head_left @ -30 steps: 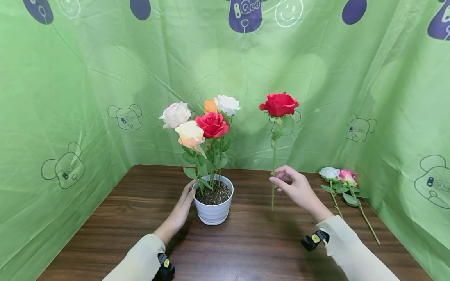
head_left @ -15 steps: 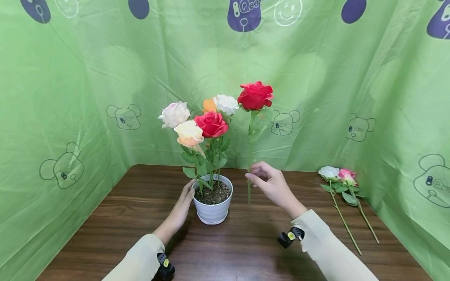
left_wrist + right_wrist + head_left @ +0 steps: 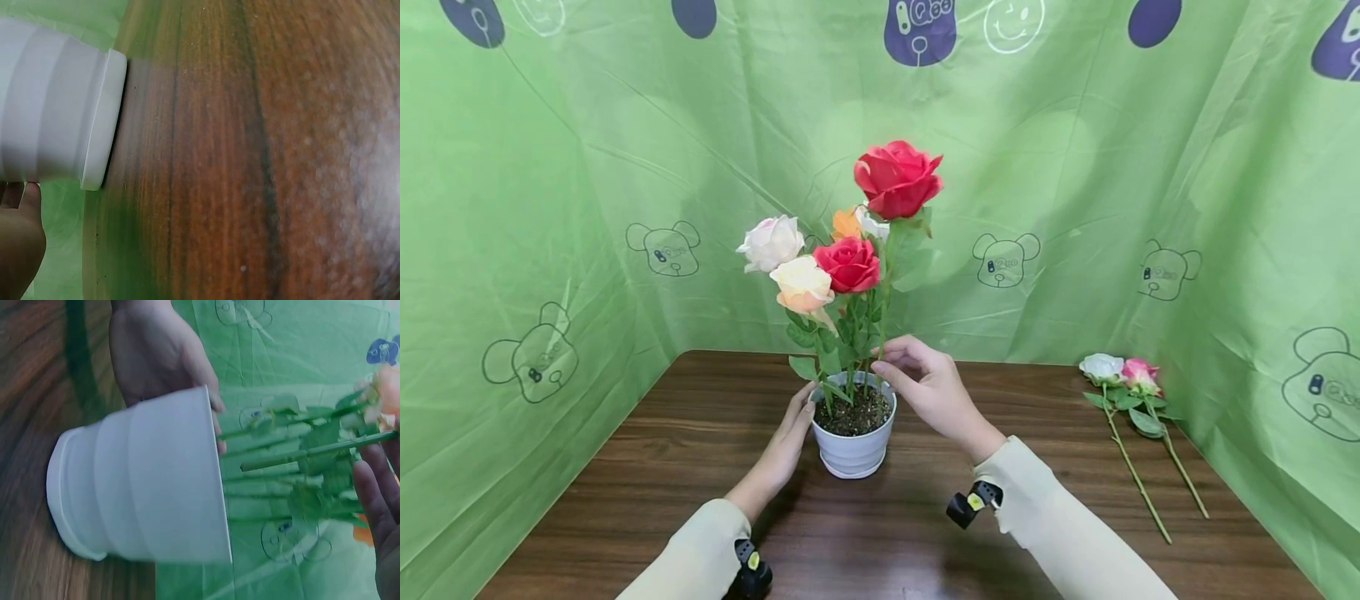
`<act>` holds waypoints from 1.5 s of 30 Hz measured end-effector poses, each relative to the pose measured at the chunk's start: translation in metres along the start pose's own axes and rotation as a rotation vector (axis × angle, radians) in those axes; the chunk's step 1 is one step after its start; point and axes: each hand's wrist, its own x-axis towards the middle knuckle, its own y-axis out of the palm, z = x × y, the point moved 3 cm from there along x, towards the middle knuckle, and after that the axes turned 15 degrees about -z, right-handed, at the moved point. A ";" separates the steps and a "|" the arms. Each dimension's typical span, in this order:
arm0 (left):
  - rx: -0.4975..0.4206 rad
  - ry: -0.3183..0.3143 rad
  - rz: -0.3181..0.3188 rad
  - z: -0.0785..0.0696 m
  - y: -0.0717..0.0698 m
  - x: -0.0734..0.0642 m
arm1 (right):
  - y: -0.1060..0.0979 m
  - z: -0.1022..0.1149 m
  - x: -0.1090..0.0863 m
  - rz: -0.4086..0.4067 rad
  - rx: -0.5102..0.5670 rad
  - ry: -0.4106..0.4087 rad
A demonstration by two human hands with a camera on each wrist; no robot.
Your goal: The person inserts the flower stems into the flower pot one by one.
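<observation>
My right hand [image 3: 932, 387] pinches the stem of a red rose [image 3: 898, 179] between thumb and fingers. The rose stands upright over the right side of a white flowerpot [image 3: 853, 450], its bloom higher than all the others. In the right wrist view the stem's cut end [image 3: 250, 466] hangs just above the pot's rim. Against the pot's left side lies my left hand [image 3: 784, 437], fingers fairly straight along the wall. Growing from the dark soil [image 3: 853, 414] are a pale pink rose [image 3: 771, 243], a peach rose [image 3: 803, 285], a second red rose [image 3: 848, 265], and orange and white ones behind.
On the brown wooden table [image 3: 700, 467], a white rose [image 3: 1102, 369] and a pink rose [image 3: 1141, 375] lie at the right with their stems toward the front. A green printed curtain [image 3: 1037, 167] encloses the back and both sides.
My right hand has carried the red rose leftward from the right of the pot to over it, and the bloom has risen. The left hand has stayed on the pot.
</observation>
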 end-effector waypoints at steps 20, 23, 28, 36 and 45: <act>0.000 0.011 0.000 -0.001 0.002 0.000 | 0.040 -0.013 -0.007 -0.058 0.014 0.127; -0.004 0.010 0.004 -0.002 0.002 0.000 | 0.041 -0.002 -0.007 -0.069 0.030 0.165; 0.001 0.005 0.002 -0.001 0.001 0.001 | 0.046 -0.012 -0.010 -0.045 -0.029 0.119; -0.002 0.014 -0.007 -0.002 0.000 -0.001 | 0.052 -0.037 -0.014 -0.024 -0.089 0.019; 0.002 0.016 -0.003 -0.001 0.000 0.000 | 0.053 -0.041 -0.013 0.006 -0.196 0.021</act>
